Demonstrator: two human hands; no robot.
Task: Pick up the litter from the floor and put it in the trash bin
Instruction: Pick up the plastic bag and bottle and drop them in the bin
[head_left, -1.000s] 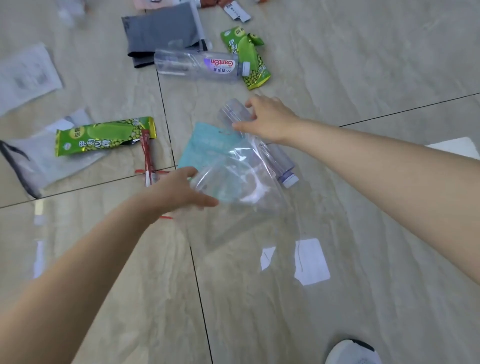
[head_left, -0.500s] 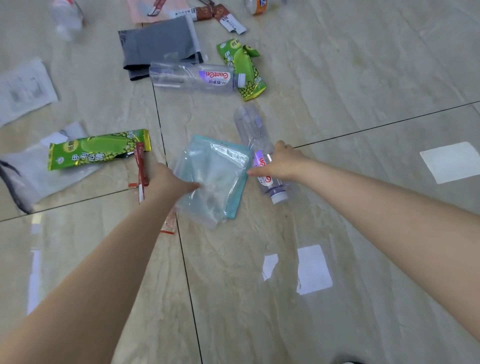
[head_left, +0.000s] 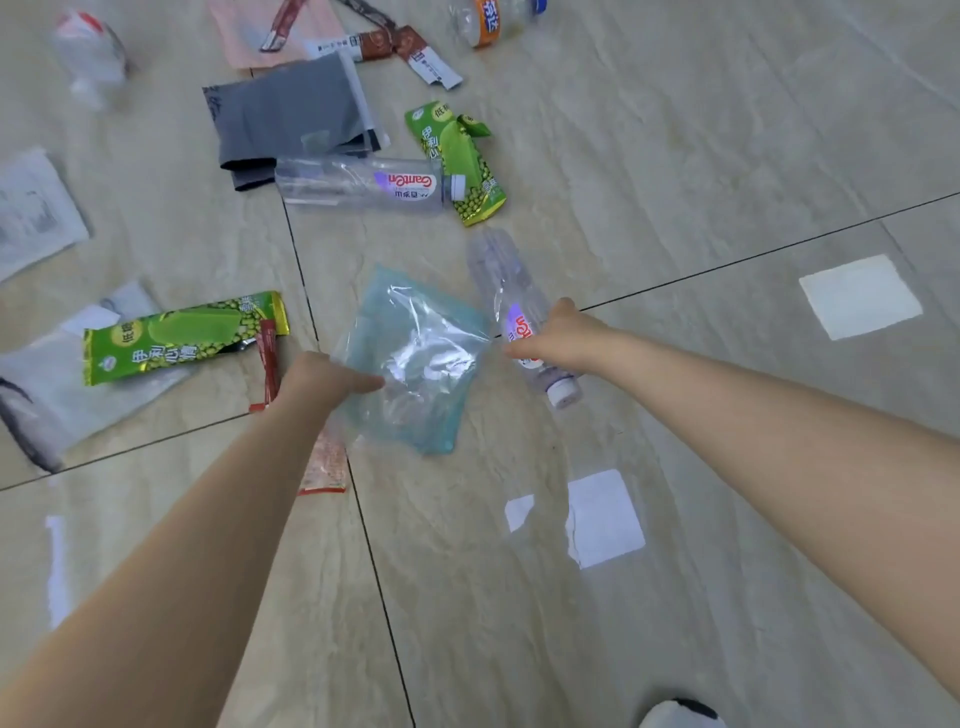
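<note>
Head view: left hand (head_left: 317, 379) pinches the bag (head_left: 415, 358); right hand (head_left: 561, 338) seemingly clasps the bottle (head_left: 511, 306), gathering both for binning.

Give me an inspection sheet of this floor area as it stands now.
Surface: glossy beige tiled floor, dark grout lines, bright light patches.
Job's things: clear and teal plastic bag, gripped at both sides; clear plastic bottle with white cap lying under the right hand; trash bin not in view.
Clutter: second clear bottle, two green ice-cream wrappers, grey mailer bag, red sachet, papers.
Grippers: left hand and right hand pinch the bag's edges.
Cables: nothing seen.
Surroundings: white shoe at bottom edge.
</note>
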